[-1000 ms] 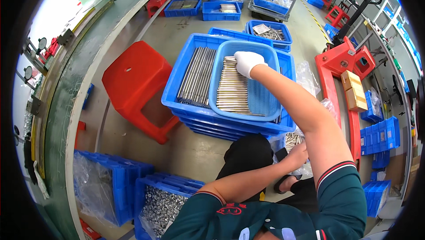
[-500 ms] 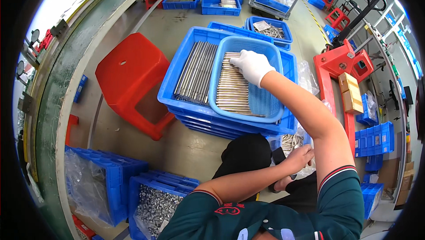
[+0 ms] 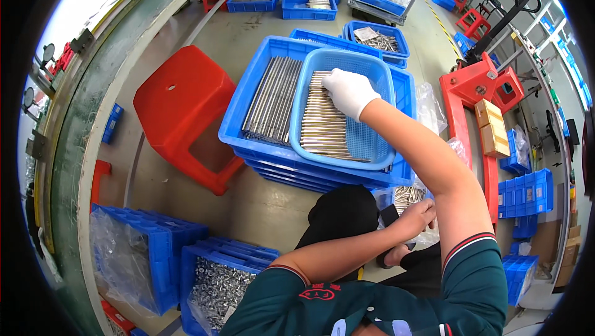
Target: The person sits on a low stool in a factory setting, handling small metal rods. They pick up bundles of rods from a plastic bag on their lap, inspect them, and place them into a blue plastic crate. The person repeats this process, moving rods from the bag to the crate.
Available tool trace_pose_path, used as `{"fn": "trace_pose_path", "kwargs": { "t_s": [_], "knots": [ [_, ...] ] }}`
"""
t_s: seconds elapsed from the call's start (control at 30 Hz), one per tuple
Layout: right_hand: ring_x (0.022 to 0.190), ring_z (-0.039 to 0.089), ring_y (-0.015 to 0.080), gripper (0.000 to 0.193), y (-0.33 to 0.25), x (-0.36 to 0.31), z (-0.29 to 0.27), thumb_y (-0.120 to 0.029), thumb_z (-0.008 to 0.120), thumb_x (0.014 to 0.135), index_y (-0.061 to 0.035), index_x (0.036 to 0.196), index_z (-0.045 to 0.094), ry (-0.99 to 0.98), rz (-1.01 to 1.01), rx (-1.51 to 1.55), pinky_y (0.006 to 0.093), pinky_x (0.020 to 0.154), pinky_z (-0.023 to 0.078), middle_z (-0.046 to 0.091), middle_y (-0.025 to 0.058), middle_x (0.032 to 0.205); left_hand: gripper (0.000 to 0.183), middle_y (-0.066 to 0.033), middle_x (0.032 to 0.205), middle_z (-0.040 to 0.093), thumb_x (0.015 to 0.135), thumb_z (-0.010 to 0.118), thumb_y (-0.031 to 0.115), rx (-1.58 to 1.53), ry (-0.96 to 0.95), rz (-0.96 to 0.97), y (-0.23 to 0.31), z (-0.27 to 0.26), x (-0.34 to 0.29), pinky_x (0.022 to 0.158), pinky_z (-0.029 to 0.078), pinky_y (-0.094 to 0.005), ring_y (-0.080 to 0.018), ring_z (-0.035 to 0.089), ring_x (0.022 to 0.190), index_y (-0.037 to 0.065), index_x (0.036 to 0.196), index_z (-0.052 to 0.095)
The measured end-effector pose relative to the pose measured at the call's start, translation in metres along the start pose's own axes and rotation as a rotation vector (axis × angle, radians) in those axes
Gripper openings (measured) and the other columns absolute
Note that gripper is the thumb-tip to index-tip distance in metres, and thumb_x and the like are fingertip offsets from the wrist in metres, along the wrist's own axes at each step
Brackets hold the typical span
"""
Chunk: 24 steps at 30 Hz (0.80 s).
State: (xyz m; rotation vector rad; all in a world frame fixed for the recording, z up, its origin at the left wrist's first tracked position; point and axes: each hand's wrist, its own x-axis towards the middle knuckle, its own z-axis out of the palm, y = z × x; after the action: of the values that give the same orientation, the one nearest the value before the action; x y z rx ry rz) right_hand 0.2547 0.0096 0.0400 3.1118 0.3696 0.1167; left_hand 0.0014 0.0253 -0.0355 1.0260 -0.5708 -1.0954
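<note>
Rods [image 3: 323,126] lie in the basket [image 3: 369,141], likely stiff and slick, best gripped mid-length; right hand [image 3: 349,92] curled over some, left hand [image 3: 416,219] near pins [image 3: 407,196]; whether fingers pinch, I can't tell.

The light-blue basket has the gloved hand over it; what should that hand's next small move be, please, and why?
Perhaps the right hand should press the farthest metal rods toward their neighbours, since it is at that end of the row.
</note>
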Motion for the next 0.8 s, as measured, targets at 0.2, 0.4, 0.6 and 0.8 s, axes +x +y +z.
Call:
{"fn": "trace_pose_path", "kwargs": {
  "t_s": [0.2, 0.4, 0.6, 0.8],
  "knots": [
    [0.088, 0.065, 0.0338, 0.017, -0.005, 0.008, 0.004, -0.004, 0.05, 0.082, -0.0013, 0.091, 0.065, -0.028, -0.014, -0.03, 0.0412, 0.075, 0.053, 0.063, 0.0198, 0.094, 0.024, -0.0053, 0.083, 0.06, 0.089, 0.05, 0.018, 0.035, -0.013, -0.001, 0.003, -0.001, 0.0, 0.066, 0.045, -0.0299, -0.0149, 0.055, 0.071, -0.001, 0.102, 0.06],
    [0.089, 0.064, 0.0344, 0.016, -0.005, 0.011, 0.012, -0.005, 0.051, 0.082, -0.0013, 0.091, 0.064, 0.053, -0.007, 0.071, 0.0408, 0.075, 0.053, 0.063, 0.0189, 0.096, 0.025, -0.0048, 0.071, 0.057, 0.089, 0.049, 0.022, 0.117, 0.063, 0.184, -0.031, 0.002, 0.016, 0.055, 0.042, -0.0294, -0.0132, 0.051, 0.061, -0.001, 0.097, 0.057],
    [0.092, 0.06, 0.033, 0.022, 0.015, -0.011, -0.008, -0.014, 0.057, 0.082, -0.0084, 0.103, 0.061, 0.326, -0.021, 0.215, 0.042, 0.083, 0.048, 0.06, 0.0155, 0.097, 0.027, -0.0035, 0.064, 0.055, 0.092, 0.048, 0.026, -0.091, -0.001, -0.017, -0.006, 0.0, 0.002, 0.053, 0.041, -0.0281, -0.0117, 0.051, 0.058, 0.0, 0.089, 0.057],
    [0.083, 0.063, 0.0245, 0.024, 0.05, -0.126, -0.08, -0.016, 0.06, 0.083, -0.0024, 0.102, 0.062, 0.721, 0.123, 0.448, 0.0316, 0.075, 0.049, 0.064, 0.0137, 0.094, 0.028, -0.0002, 0.063, 0.054, 0.093, 0.049, 0.03, 0.106, 0.052, -0.061, 0.013, -0.02, -0.007, 0.049, 0.037, -0.0213, -0.006, 0.045, 0.053, 0.005, 0.083, 0.055]
  ]
}}
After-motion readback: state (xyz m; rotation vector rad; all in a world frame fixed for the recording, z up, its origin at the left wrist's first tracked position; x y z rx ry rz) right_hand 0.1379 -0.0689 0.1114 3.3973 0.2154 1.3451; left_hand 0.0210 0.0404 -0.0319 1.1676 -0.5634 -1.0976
